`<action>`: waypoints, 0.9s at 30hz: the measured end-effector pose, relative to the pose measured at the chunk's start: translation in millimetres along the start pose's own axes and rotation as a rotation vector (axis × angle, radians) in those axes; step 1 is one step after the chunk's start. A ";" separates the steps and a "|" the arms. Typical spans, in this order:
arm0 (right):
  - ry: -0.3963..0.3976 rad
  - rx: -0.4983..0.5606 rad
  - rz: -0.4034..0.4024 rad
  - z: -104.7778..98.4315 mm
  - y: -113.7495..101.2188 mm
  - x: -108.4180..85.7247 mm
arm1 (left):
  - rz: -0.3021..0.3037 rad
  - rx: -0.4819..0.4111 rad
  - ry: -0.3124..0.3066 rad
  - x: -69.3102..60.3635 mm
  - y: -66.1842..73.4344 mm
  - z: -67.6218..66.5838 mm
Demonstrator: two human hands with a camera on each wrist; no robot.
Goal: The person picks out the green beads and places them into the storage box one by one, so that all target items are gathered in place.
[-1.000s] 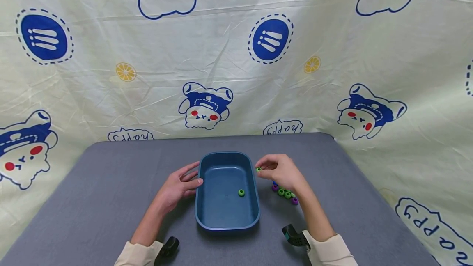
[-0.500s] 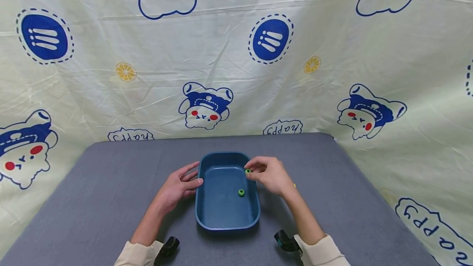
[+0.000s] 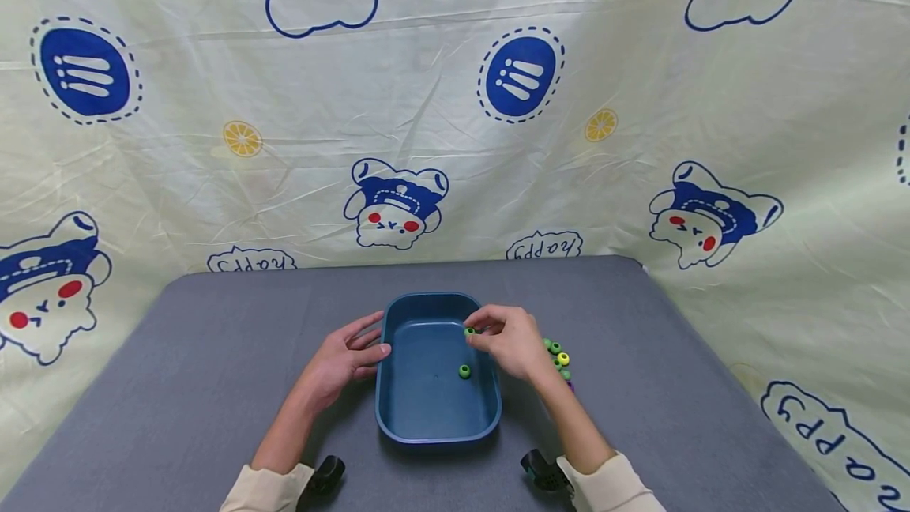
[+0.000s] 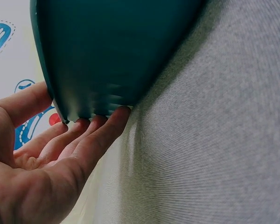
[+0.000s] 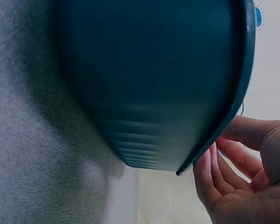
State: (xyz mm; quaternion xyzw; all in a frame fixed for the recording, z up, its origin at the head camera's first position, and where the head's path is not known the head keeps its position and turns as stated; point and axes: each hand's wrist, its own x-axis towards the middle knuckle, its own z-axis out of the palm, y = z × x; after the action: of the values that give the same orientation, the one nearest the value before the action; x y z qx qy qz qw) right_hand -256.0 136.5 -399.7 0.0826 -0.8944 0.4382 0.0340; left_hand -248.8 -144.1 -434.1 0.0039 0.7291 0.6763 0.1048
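Note:
A dark blue rectangular tray (image 3: pixel 426 427) stands on the table. My left hand (image 3: pixel 344 358) rests against its left side, fingers fairly straight, with fingertips on the outer wall and the thumb at the rim. Over the tray's right rim, my right hand (image 3: pixel 508 340) pinches a small green bead (image 3: pixel 469 332) between thumb and fingertips. Below it, another green bead (image 3: pixel 464 371) lies on the tray floor. In the right wrist view, the tray wall (image 5: pixel 149 93) hides the pinched bead, and the fingers (image 5: pixel 242 156) reach past the rim.
Several loose beads lie right of the tray, partly hidden by my right forearm, among them a yellow bead (image 3: pixel 563 359) and a green bead (image 3: pixel 555 348). Grey cloth covers the table (image 3: pixel 235 354). A printed curtain (image 3: pixel 455 204) hangs behind its far edge.
My right hand has moved left from beside the tray to over its right rim, carrying the green bead. The left hand, the tray and the bead lying inside have stayed put.

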 end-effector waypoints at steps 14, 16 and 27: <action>-0.009 -0.013 0.003 5.0 5.7 1.3 | -0.002 -0.002 0.002 -1.0 0.2 -0.3; -0.011 -0.012 0.001 5.1 6.7 1.5 | -0.002 -0.003 0.004 -0.9 0.2 0.1; -0.012 -0.028 -0.007 6.0 7.8 1.9 | 0.000 -0.018 0.003 0.1 -0.2 0.2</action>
State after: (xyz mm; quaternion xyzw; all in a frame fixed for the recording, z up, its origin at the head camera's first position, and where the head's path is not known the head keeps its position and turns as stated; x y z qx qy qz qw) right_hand -259.2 136.2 -409.3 0.0878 -0.9004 0.4249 0.0314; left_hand -248.9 -143.9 -434.3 0.0022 0.7232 0.6828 0.1037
